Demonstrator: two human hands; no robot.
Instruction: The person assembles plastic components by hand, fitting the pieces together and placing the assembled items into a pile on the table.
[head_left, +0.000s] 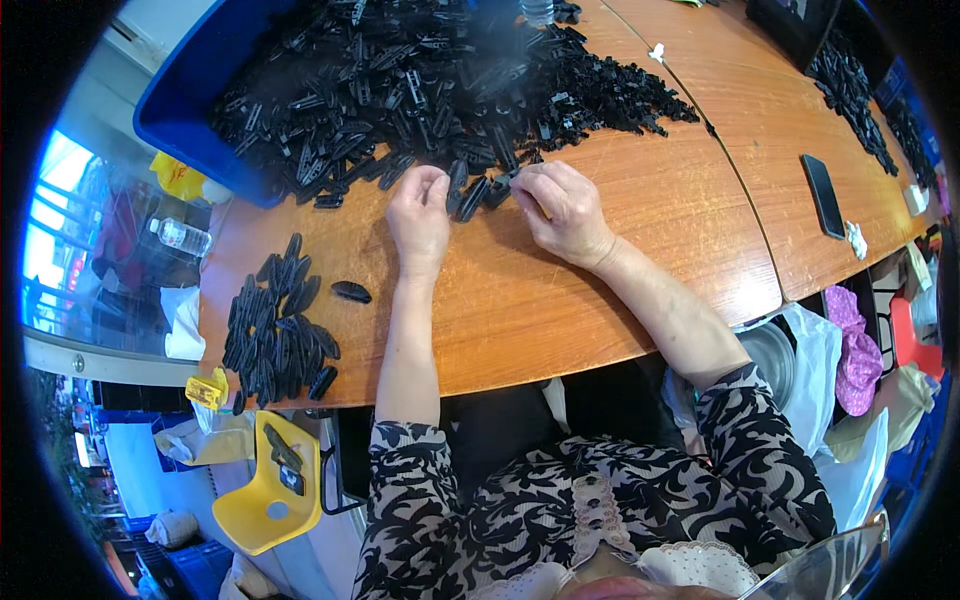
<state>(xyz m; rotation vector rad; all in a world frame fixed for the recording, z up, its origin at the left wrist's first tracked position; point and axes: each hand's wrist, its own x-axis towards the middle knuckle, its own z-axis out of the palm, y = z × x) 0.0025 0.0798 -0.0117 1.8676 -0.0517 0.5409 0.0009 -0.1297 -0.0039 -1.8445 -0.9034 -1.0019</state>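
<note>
My left hand (420, 220) is closed in a pinch at the near edge of a big heap of black plastic parts (400, 90). A long oval black plastic piece (457, 178) stands upright against its thumb and fingertips. Just to the right, my right hand (562, 210) is closed too, with its thumb and forefinger together. Small dark parts lie beside those fingertips, and what they grip is hidden. Between the two hands another oval black piece (473, 199) lies on the wooden table (530, 300).
A blue bin (165, 120) lies tipped at the heap's left. Oval black pieces form a pile (275, 335) at the table's left edge, with a single piece (351, 291) beside it. A phone (822, 195) lies at right. A yellow chair (265, 500) stands below left.
</note>
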